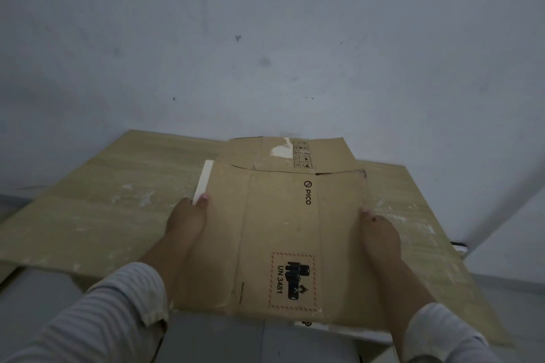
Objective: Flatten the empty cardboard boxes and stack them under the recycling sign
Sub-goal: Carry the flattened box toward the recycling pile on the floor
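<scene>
1. 2 bare hands grip a flattened box (283, 233) by its long edges. The left hand (185, 224) has its thumb (203, 199) pressed on top at the left edge. The right hand (380, 233) shows a thumb tip (365, 211) at the right edge. The other fingers of both hands are hidden under the board.
2. Between the 2 thumbs the box is plain brown corrugated card, matt, rectangular and creased by 2 lengthwise folds.
3. Its long axis runs from the wrists away past the fingertips toward the wall (265, 38). The black "PICO" and "UN 3481" prints run along that axis.
4. Just under the left thumb a white strip (202, 183) sticks out from beneath the box's edge.
5. Beyond the fingertips lies a second flattened box (295, 153), brown, with a torn white patch and small black handling symbols. The held box overlaps its near edge.
6. Outward of both hands spreads a large cardboard sheet (103, 200), flat on the grey floor (221, 339) and scuffed with white flecks.
7. Whether the held box rests on this pile or hangs just above it cannot be told.
8. Behind the wrists are ribbed, striped sleeves (103, 312).
</scene>
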Tool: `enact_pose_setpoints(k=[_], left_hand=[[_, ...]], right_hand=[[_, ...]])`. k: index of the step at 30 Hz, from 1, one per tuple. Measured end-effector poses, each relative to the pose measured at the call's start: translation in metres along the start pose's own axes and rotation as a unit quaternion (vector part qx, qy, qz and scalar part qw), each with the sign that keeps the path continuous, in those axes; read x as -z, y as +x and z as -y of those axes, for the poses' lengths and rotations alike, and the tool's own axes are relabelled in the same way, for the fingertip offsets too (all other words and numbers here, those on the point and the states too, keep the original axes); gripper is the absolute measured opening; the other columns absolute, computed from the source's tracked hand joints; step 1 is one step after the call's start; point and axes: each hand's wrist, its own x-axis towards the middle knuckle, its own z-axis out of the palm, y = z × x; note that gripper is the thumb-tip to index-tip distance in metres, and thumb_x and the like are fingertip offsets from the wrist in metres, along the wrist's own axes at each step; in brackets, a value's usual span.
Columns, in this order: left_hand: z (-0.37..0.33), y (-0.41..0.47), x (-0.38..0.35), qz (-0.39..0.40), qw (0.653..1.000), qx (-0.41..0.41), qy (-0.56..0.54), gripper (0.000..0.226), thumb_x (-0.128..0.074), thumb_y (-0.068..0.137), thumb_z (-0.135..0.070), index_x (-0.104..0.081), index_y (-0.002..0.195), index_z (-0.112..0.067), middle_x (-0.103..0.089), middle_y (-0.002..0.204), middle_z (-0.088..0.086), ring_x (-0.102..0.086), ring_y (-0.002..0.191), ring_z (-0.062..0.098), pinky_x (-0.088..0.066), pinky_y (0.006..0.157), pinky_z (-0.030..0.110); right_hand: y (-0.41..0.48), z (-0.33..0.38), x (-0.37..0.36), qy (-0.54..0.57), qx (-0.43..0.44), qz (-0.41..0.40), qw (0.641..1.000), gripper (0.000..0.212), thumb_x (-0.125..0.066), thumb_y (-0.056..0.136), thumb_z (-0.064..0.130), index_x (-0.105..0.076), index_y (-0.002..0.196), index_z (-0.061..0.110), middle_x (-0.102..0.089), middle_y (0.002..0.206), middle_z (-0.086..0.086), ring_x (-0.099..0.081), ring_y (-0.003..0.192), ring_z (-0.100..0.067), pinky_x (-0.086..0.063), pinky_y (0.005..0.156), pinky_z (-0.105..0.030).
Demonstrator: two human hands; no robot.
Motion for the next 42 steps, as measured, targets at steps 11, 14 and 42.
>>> enact_pose_setpoints(k=[11, 14, 42], left_hand=[[0.024, -0.084, 0.064, -0.039, 0.999, 0.005, -0.02, 0.063, -0.039, 0.096, -0.051, -0.052, 0.129, 0.001, -0.057, 0.13, 0.022, -0.055, 0.116, 0.039, -0.043, 0.088, 0.038], [0.034, -0.086, 0.086, -0.047, 0.998, 0.003, -0.031, 0.063, -0.039, 0.096, -0.051, -0.052, 0.129, 0.001, -0.057, 0.13, 0.022, -0.055, 0.116, 0.039, -0.043, 0.09, 0.039], [0.254, 0.117, 0.435, -0.101, 0.994, 0.015, -0.032, 0.068, -0.036, 0.096, -0.053, -0.042, 0.139, -0.001, -0.05, 0.138, 0.019, -0.051, 0.122, 0.038, -0.042, 0.098, 0.043]], right_hand=[[-0.084, 0.0, 0.043, 0.002, 0.036, 0.003, 0.999, 0.062, -0.027, 0.099, 0.048, -0.059, 0.113, -0.004, -0.061, 0.114, -0.023, -0.057, 0.105, -0.036, -0.032, 0.075, -0.033], [-0.103, 0.014, 0.042, 0.002, 0.048, 0.004, 0.999, 0.061, -0.028, 0.099, 0.046, -0.059, 0.111, -0.004, -0.06, 0.112, -0.023, -0.056, 0.105, -0.036, -0.031, 0.075, -0.033], [-0.306, 0.304, -0.254, 0.023, 0.107, 0.033, 0.993, 0.062, -0.027, 0.099, 0.046, -0.061, 0.104, -0.005, -0.06, 0.11, -0.026, -0.055, 0.097, -0.037, -0.031, 0.075, -0.034]])
